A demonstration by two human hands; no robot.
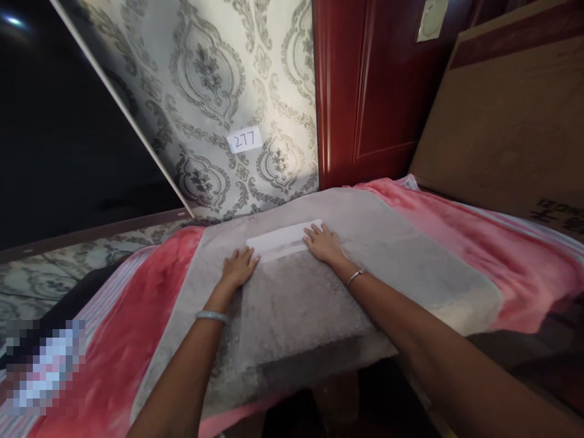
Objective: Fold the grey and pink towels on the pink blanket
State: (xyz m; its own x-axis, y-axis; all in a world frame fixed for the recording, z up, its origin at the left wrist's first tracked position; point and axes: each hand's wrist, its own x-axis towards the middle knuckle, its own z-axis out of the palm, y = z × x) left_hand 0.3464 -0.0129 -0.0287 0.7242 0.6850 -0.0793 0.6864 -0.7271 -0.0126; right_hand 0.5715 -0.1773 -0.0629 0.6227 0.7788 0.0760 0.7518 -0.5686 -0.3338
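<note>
A grey towel-like cloth (296,304) lies spread on a larger light grey blanket (410,261), its near end hanging over the edge. Along its far side runs a flat white strip (283,240); whether this is a folded part of the cloth or a separate piece, I cannot tell. My left hand (239,267) rests flat at the strip's left end, fingers spread. At the right end my right hand (323,242) presses down with its fingers apart, fingertips on the white strip. Neither hand grips anything.
Red-pink blanket (150,286) shows on both sides beneath the grey one. Behind stand a patterned wall with a paper label (245,139) reading 277, and a dark red door (383,79). A big cardboard box (511,115) leans at right; a black screen (68,134) is at left.
</note>
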